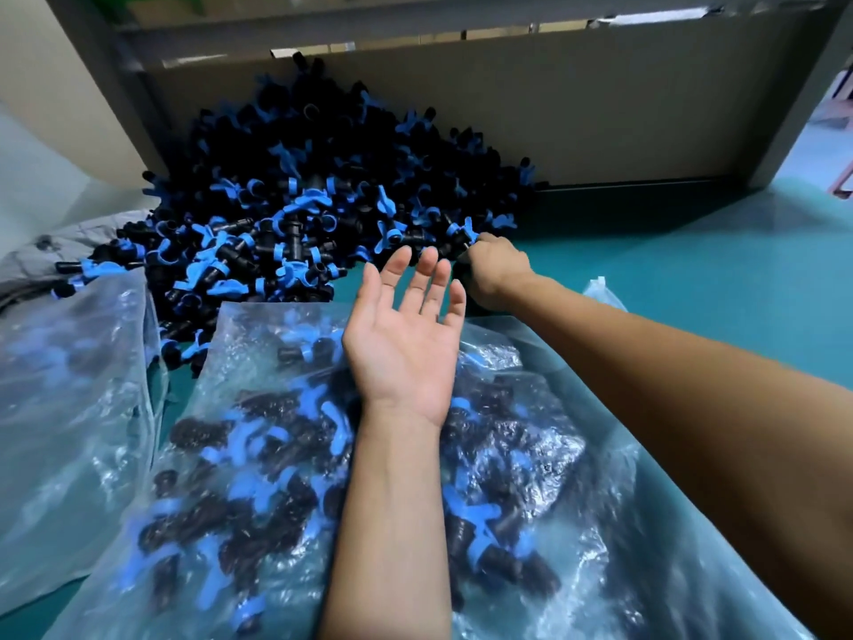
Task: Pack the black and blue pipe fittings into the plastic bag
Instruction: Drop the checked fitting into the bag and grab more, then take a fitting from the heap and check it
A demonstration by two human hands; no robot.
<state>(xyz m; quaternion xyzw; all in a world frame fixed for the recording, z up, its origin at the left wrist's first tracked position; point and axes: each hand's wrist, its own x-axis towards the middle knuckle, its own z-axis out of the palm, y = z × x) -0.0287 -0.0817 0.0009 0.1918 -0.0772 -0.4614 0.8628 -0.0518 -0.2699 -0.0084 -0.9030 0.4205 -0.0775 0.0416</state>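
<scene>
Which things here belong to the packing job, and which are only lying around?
Job:
- pile of fittings
- plastic bag with fittings inside
- right hand, gripping a fitting at the pile's edge
- left hand, open above the bag

Lying about:
- second bag, left
- cardboard box behind
- grey cloth

— Where does the view look from?
— From the head, forward and down over both forearms onto the worktop (pixel 692 288).
— How near?
— Close: the bag (pixel 277 455) fills the bottom, a cardboard wall (pixel 600 108) closes the far edge.
</scene>
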